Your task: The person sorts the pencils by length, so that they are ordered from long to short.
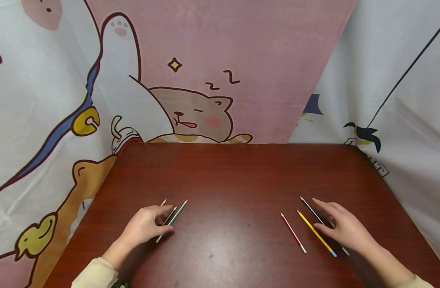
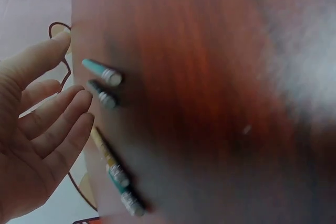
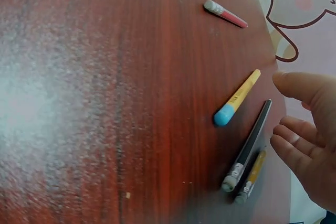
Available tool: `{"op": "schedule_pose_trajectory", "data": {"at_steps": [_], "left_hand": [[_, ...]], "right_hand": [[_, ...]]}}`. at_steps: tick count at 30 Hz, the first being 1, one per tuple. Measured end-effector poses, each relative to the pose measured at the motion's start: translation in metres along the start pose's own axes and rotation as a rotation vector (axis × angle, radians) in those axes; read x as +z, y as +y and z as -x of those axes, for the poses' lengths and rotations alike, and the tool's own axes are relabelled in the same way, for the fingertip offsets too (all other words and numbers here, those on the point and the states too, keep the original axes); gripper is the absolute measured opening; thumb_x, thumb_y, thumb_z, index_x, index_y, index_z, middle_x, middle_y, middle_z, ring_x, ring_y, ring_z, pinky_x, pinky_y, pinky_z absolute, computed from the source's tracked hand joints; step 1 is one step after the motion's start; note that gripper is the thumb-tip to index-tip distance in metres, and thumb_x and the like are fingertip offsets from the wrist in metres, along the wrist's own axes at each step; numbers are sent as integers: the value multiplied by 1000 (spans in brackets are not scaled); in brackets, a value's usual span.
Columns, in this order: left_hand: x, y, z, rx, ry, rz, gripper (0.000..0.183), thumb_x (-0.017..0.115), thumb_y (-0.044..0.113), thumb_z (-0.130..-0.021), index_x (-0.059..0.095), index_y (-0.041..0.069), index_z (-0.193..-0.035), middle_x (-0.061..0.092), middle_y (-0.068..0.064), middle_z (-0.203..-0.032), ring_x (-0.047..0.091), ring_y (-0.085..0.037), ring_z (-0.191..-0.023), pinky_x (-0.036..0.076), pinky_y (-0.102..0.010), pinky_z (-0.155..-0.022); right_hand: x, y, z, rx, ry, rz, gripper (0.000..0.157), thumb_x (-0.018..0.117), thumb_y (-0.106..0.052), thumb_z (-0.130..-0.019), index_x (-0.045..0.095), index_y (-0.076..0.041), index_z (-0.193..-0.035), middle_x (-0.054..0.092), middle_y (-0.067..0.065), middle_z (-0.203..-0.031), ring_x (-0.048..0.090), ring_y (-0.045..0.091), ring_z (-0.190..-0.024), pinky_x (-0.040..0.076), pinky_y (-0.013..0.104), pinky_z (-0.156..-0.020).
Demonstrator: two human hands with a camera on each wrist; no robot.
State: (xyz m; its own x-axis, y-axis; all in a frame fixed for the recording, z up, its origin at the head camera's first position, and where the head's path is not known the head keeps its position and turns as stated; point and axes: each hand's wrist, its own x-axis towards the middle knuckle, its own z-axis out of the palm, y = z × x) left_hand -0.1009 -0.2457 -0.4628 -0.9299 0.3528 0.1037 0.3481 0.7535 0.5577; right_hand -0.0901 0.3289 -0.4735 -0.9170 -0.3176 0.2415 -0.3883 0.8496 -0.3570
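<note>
1. Your pale left sleeve (image 1: 95,274) lay nearest; your left hand (image 1: 146,224), loose and holding nothing, hung near four pencils (image 1: 180,211), lower left.
2. Your right hand (image 1: 345,229), likewise released, hovered by four other pencils (image 1: 316,232), lower right.
3. Every visible pencil lay on the surface (image 1: 241,180); lifting seemed not yet begun.

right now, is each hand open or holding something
Left hand: open, holding nothing, near the teal pencil.
Right hand: open, holding nothing, near the blue-ended yellow pencil.
</note>
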Motion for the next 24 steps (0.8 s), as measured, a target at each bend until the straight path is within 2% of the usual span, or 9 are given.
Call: {"op": "schedule_pose_trajectory", "data": {"at_steps": [8,16,20,24], "left_hand": [[9,3,0,12,39,-39,54,90,16,-68,71,10,-119,64,10,-78,59,-1,-66,45,-22,-56],[15,5,1,12,72,-94,54,91,13,-67,72,9,-118,63,9,-80,60,-6,-69,47,-24,-60],[18,5,1,11,95,-104,56,91,11,-64,73,9,-117,62,9,-78,57,-5,-67,47,-25,-60],[22,3,1,20,118,-139,50,92,13,-63,75,10,-110,59,10,-74,54,-4,-68,47,-27,-61]], "right_hand": [[6,3,5,-27,29,-6,74,91,-16,-68,58,-4,-134,61,6,-101,57,11,-76,46,26,-57],[9,2,9,42,-14,-26,67,88,-16,-73,59,-4,-132,61,7,-104,62,16,-77,52,28,-60],[10,1,9,32,10,-30,65,88,-12,-72,60,-3,-131,61,6,-101,62,14,-76,52,27,-59],[13,2,10,14,31,-16,65,87,-9,-72,60,-1,-130,62,5,-100,61,12,-75,51,27,-59]]}}
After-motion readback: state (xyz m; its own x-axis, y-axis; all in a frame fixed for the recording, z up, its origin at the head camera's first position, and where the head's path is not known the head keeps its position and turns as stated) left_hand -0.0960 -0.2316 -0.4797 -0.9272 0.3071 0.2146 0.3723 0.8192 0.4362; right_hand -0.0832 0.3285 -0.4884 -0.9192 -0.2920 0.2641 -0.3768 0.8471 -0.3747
